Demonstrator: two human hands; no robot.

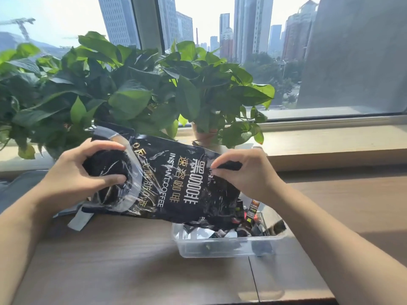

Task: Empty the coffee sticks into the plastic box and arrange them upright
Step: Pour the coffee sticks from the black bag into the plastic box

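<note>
A black instant-coffee bag [176,183] with gold and white lettering hangs tilted over the table, its lower right end over a clear plastic box [222,247]. My left hand [81,177] grips the bag's upper left end. My right hand [244,175] pinches the bag's edge on the right side. Several dark coffee sticks [248,219] lie jumbled inside the box, some leaning at angles. The bag covers part of the box's left half.
The box stands on a wooden table [123,265]. Leafy green potted plants [132,89] line the window sill behind the bag. A grey item [19,186] lies at the table's left edge. A window with city towers fills the background.
</note>
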